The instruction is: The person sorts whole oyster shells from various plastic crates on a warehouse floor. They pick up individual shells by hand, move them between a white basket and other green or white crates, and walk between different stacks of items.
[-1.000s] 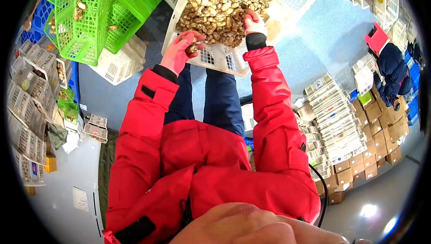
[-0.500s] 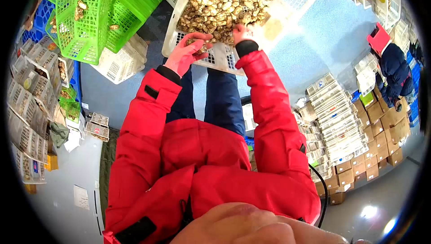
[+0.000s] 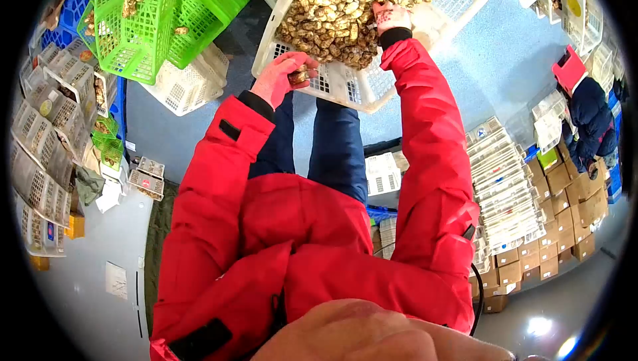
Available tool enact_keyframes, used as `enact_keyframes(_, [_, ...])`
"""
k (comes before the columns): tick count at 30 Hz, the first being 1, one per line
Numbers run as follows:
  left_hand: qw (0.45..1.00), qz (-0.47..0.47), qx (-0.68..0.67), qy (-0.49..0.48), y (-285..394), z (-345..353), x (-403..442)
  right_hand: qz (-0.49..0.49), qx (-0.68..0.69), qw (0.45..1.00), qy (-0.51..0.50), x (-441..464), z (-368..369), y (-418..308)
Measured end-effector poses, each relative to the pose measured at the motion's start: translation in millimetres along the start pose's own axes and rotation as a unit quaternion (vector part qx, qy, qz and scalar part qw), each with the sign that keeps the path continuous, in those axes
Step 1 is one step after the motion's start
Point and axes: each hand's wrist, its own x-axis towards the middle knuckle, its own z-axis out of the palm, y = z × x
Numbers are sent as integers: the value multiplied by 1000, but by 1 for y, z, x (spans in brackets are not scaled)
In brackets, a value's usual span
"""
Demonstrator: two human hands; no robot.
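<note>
My left hand (image 3: 279, 75), half-curled, holds a brown lump (image 3: 300, 77) near the white crate's rim (image 3: 362, 97); my right hand (image 3: 392, 17), grip unclear, touches its heap (image 3: 335, 9).

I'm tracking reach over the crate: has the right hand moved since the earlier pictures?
Yes. Against the near rim of the white crate, the right hand is farther forward over the brown pieces than in both earlier pictures.

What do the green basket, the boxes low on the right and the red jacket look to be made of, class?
Green basket: probably moulded plastic, slightly glossy; its walls are an even, bright lattice.
Boxes: likely cardboard, matt; plain brown, flat-sided, square-edged.
Red jacket: woven synthetic, perhaps nylon or polyester; soft creases and a faint sheen.
</note>
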Motion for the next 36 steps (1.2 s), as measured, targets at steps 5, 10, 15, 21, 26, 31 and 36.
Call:
enact_keyframes(5, [1000, 4, 17, -1, -3, -3, 3, 33, 36, 999, -16, 24, 21, 1])
enact_keyframes(10, [1000, 0, 22, -5, -14, 1, 7, 85, 53, 992, -81, 31, 33, -13])
enact_keyframes(15, [1000, 6, 22, 19, -13, 1, 8, 139, 129, 980, -53, 18, 20, -12])
enact_keyframes(21, [996, 66, 51, 43, -14, 8, 13, 121, 470, 867, 113, -25, 39, -5])
enact_keyframes(26, [991, 56, 89, 85, -18, 29, 27, -74, 636, 750, 167, -107, -30, -54])
enact_keyframes(31, [986, 75, 74, 133, -17, 35, 24, -163, 479, 823, 257, -120, -26, -85])
enact_keyframes(36, [988, 83, 55, 121, -17, 19, 17, -225, 444, 837, 227, -120, -36, -88])
